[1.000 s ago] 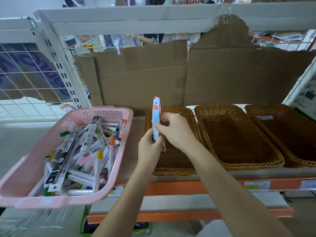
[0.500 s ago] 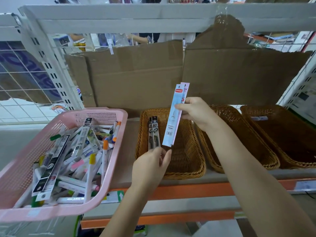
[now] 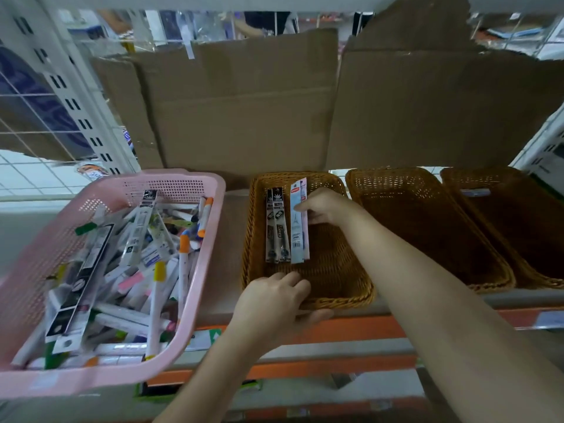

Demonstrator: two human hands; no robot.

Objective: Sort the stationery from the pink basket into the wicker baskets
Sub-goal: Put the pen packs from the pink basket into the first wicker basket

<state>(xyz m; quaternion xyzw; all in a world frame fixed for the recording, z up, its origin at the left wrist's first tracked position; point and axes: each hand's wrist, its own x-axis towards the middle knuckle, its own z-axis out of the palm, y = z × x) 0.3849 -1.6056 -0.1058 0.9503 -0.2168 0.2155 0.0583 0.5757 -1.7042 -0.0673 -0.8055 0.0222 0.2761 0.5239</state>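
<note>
The pink basket (image 3: 195,184) on the left is heaped with markers and packaged pens. Three wicker baskets stand in a row on the shelf. In the left wicker basket (image 3: 248,239) lie two black pen packs (image 3: 276,230). Right beside them my right hand (image 3: 326,206) pinches a light blue and pink pen pack (image 3: 297,236) low inside the basket. My left hand (image 3: 274,300) grips that basket's front rim, fingers over the edge and thumb under it.
The middle wicker basket (image 3: 360,184) holds nothing that I can see. The right wicker basket (image 3: 451,178) has a small pale item (image 3: 476,192) at its back. Brown cardboard (image 3: 244,102) lines the shelf's rear. An orange shelf edge (image 3: 351,328) runs below the baskets.
My right hand came down from above the baskets and brought the blue and pink pack into the left wicker basket beside the black packs. My left hand shifted onto the basket's front rim.
</note>
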